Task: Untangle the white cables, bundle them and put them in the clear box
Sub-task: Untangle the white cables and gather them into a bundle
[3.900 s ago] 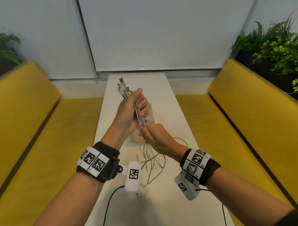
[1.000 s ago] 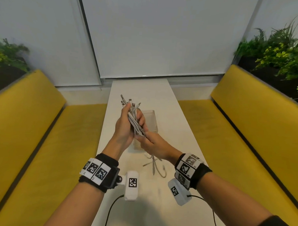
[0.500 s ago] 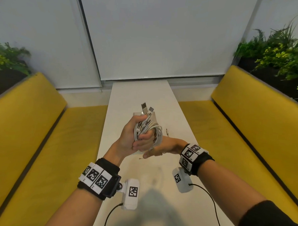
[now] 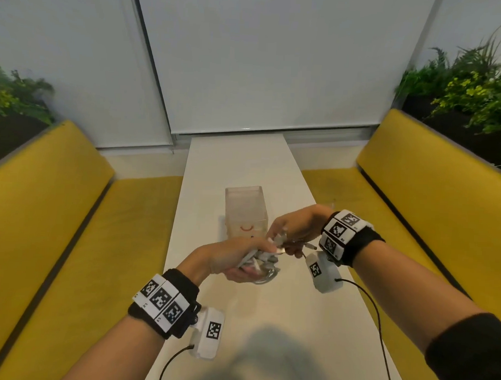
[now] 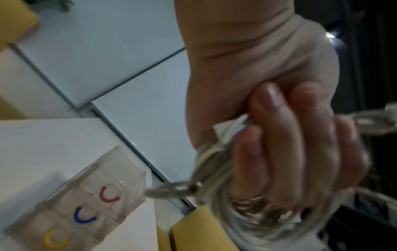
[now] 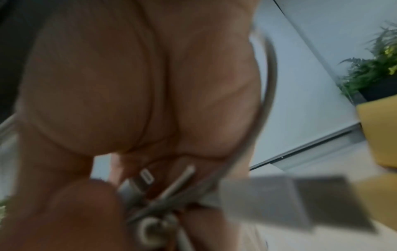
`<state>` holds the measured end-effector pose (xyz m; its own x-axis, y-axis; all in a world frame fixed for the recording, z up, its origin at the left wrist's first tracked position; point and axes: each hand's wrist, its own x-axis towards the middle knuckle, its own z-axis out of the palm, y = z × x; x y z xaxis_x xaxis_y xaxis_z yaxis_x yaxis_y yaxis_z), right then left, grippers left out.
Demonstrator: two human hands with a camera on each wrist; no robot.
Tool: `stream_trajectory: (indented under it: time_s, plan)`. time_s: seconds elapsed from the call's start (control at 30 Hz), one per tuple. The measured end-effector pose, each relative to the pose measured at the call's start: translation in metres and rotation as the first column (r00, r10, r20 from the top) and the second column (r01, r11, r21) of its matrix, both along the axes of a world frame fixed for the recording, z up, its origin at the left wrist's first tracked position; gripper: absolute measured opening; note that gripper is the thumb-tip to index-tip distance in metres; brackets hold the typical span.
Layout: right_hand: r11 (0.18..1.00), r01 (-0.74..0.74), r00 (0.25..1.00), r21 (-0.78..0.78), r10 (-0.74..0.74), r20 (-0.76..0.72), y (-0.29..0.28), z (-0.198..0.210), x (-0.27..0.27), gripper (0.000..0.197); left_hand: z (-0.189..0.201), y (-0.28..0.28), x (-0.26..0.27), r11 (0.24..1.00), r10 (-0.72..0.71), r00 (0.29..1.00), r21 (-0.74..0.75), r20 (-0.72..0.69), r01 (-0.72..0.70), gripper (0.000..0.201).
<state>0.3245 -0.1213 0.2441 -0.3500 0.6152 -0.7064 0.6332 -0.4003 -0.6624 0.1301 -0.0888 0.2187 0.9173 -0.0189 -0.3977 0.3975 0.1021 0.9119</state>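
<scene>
The white cables (image 4: 265, 261) are wound into a coil, and my left hand (image 4: 241, 264) grips it above the white table (image 4: 244, 166). In the left wrist view the fingers (image 5: 279, 144) curl round the coil (image 5: 247, 225). Just right of it, my right hand (image 4: 287, 234) pinches the plug ends that stick out of the bundle. A plug (image 6: 147, 177) shows under the palm in the right wrist view. The clear box (image 4: 245, 209) stands upright just beyond both hands. It has red, blue and yellow marks on its compartments (image 5: 86, 203).
The narrow table runs away from me between two yellow benches (image 4: 56, 210) (image 4: 430, 197). Plants (image 4: 477, 93) stand behind the benches. Black wires (image 4: 381, 324) from the wrist cameras trail over the near table edge.
Both hands have come down towards the table. The bundle has turned from plugs-up to lying sideways. My right hand has shifted from under the coil to the plug ends at its right.
</scene>
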Motion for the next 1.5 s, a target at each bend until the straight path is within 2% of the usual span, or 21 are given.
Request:
stream_trajectory:
  time_s: [0.07,0.13,0.17,0.23,0.3,0.4,0.47,0.53,0.57,0.67,0.77,0.87,0.97,1.07,1.13,1.23,1.3,1.37,1.4,1.43,1.5]
  plan:
    - [0.998,0.052,0.999,0.029,-0.052,0.014,-0.002,0.001,-0.007,0.022,-0.004,-0.011,0.004,0.974,0.172,0.975,0.174,-0.144,-0.146,0.037]
    - [0.987,0.147,0.989,0.062,-0.147,0.009,-0.006,-0.002,-0.016,0.039,-0.011,-0.016,0.004,0.892,0.211,0.962,0.436,-0.173,-0.118,0.035]
    - [0.98,0.188,0.982,0.07,-0.188,-0.003,-0.009,-0.004,-0.021,0.049,-0.015,-0.016,0.004,0.817,0.145,0.973,0.576,-0.182,-0.014,0.044]
    - [0.975,0.2,0.979,0.094,-0.197,-0.044,-0.018,-0.008,-0.029,0.062,-0.02,-0.016,0.004,0.591,0.061,0.975,0.795,-0.212,0.135,0.059]
    - [0.977,0.165,0.984,0.131,-0.156,-0.081,-0.022,-0.018,-0.034,0.069,-0.03,-0.009,0.002,0.414,0.071,0.983,0.902,-0.168,0.124,0.057]
    - [0.964,0.196,0.98,0.178,-0.186,-0.071,-0.024,-0.036,-0.044,0.075,-0.042,-0.008,0.005,0.255,0.028,0.989,0.958,-0.144,0.132,0.061]
    - [0.951,0.233,0.972,0.202,-0.225,-0.06,-0.027,-0.042,-0.047,0.068,-0.043,-0.01,0.007,0.178,0.002,0.994,0.978,-0.111,0.109,0.054]
    - [0.899,0.325,0.945,0.293,-0.323,-0.055,-0.032,-0.046,-0.05,0.045,-0.042,-0.01,0.01,0.174,0.006,0.997,0.982,-0.076,0.074,0.043]
    - [0.855,0.389,0.919,0.343,-0.388,-0.074,-0.033,-0.05,-0.05,0.044,-0.041,-0.01,0.011,0.183,0.008,0.997,0.98,-0.079,0.077,0.04]
    - [0.779,0.487,0.866,0.395,-0.491,-0.1,-0.039,-0.064,-0.057,0.058,-0.041,-0.009,0.013,0.148,-0.004,0.997,0.986,-0.081,0.081,0.038]
    - [0.731,0.502,0.83,0.462,-0.557,-0.022,-0.042,-0.078,-0.057,0.071,-0.04,-0.01,0.013,0.114,-0.053,0.997,0.991,-0.061,0.067,0.033]
    - [0.681,0.472,0.822,0.559,-0.569,-0.001,-0.044,-0.085,-0.055,0.067,-0.05,-0.008,0.013,0.035,-0.08,0.997,0.999,0.011,-0.008,0.039]
    - [0.627,0.427,0.817,0.651,-0.576,0.02,-0.044,-0.086,-0.054,0.06,-0.067,-0.004,0.013,-0.072,-0.13,0.983,0.988,0.129,-0.14,0.047]
    - [0.567,0.413,0.81,0.713,-0.587,-0.002,-0.043,-0.078,-0.053,0.047,-0.069,0.002,0.011,-0.104,-0.188,0.935,0.941,0.3,-0.323,0.041]
    - [0.517,0.471,0.769,0.715,-0.638,-0.045,-0.039,-0.076,-0.049,0.052,-0.065,0.007,0.011,-0.137,-0.228,0.876,0.877,0.424,-0.46,0.039]
    - [0.432,0.555,0.665,0.711,-0.744,-0.066,-0.024,-0.076,-0.037,0.058,-0.057,0.011,0.01,-0.101,-0.136,0.752,0.746,0.645,-0.658,0.046]
    - [0.373,0.565,0.604,0.736,-0.795,-0.061,-0.018,-0.074,-0.029,0.058,-0.049,0.013,0.01,-0.075,0.107,0.606,0.615,0.788,-0.785,0.048]
    - [0.339,0.526,0.591,0.78,-0.805,-0.049,-0.017,-0.073,-0.024,0.054,-0.04,0.019,0.011,0.058,0.367,0.507,0.526,0.779,-0.849,0.06]
    - [0.338,0.503,0.602,0.796,-0.798,-0.041,-0.018,-0.072,-0.025,0.051,-0.037,0.023,0.014,0.132,0.422,0.527,0.525,0.738,-0.841,0.067]
    - [0.35,0.476,0.62,0.807,-0.784,-0.025,-0.02,-0.072,-0.027,0.048,-0.034,0.026,0.018,0.17,0.415,0.591,0.579,0.692,-0.798,0.073]
    - [0.387,0.398,0.67,0.832,-0.742,0.024,-0.024,-0.073,-0.033,0.041,-0.031,0.029,0.028,0.178,0.313,0.752,0.742,0.58,-0.647,0.073]
